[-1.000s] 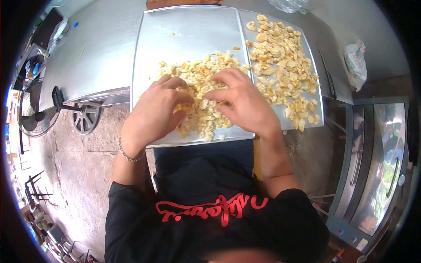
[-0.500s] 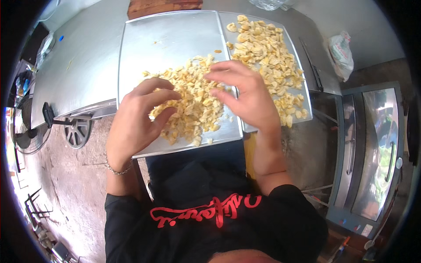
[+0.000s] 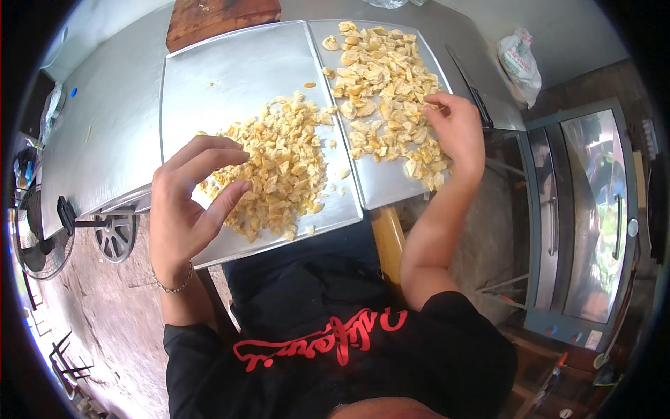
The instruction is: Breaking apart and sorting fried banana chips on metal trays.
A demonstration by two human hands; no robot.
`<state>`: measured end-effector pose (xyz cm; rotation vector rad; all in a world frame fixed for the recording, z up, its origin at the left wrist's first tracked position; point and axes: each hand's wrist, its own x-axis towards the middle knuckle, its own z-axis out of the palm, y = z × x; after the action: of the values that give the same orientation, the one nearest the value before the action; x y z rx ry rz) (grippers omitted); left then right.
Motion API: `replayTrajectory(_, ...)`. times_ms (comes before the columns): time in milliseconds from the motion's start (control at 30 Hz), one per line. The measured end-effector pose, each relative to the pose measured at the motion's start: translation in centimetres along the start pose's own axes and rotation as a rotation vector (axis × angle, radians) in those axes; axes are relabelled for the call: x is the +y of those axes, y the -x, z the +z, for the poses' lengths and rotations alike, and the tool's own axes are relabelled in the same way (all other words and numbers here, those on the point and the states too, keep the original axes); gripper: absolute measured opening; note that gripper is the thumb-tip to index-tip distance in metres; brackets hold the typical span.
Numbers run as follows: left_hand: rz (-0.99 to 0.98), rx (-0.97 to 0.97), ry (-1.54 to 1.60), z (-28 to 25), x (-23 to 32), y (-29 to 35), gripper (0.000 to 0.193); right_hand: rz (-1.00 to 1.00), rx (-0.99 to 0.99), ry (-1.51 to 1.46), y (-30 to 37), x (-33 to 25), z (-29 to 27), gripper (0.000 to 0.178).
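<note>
Food pieces (image 3: pixel 279 167), pale yellow and irregular, are spread in two lots: one is heaped on the near half of the left tray (image 3: pixel 230 73), the other is scattered along most of the right tray (image 3: pixel 391 181). A few crumbs are strewn beside the left heap, and the far part of that tray is left mostly bare.

The left hand (image 3: pixel 187 188) is held over the left edge of the heap. Its grip is spread wide, the thumb kept well apart from the curled fingers, and nothing is seen held in it. A chain bracelet (image 3: pixel 173 285) is worn on that wrist. The right hand (image 3: pixel 459 133) is placed at the right side of the right tray, its fingertips brought to the edge of the food. Its grip is nearly closed; whether a piece is pinched there cannot be told.

Both trays are set side by side on a metal worktop (image 3: pixel 118 126). A knife (image 3: pixel 469 87) is laid just beside the right tray, and a wooden board (image 3: pixel 220 21) is placed at the far edge of the left one. Farther right, a white bag (image 3: pixel 520 66) is seen by the wall.
</note>
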<state>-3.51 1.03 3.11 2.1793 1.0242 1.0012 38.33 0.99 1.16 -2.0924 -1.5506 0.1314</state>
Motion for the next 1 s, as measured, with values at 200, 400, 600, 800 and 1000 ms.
replayTrajectory(200,-0.003,-0.002,0.0,0.1,0.4,0.1,0.028,-0.046,-0.125,-0.096,-0.6,-0.9,3.3,0.034)
replayTrajectory(400,0.017,0.006,0.001,-0.4,0.6,0.3,0.027,-0.235,-0.073,0.034,-0.6,-1.3,5.8,0.034)
replayTrajectory(600,0.021,0.023,0.01,-0.7,0.4,0.5,0.025,-0.286,-0.115,0.089,-0.1,-2.7,6.4,0.033)
replayTrajectory(800,0.025,0.04,0.004,-1.0,0.1,0.7,0.025,-0.191,-0.126,-0.105,0.1,-4.6,5.4,0.033)
replayTrajectory(1000,0.022,0.004,0.009,-0.8,0.6,0.4,0.026,-0.316,-0.176,-0.021,0.1,-3.3,6.6,0.035)
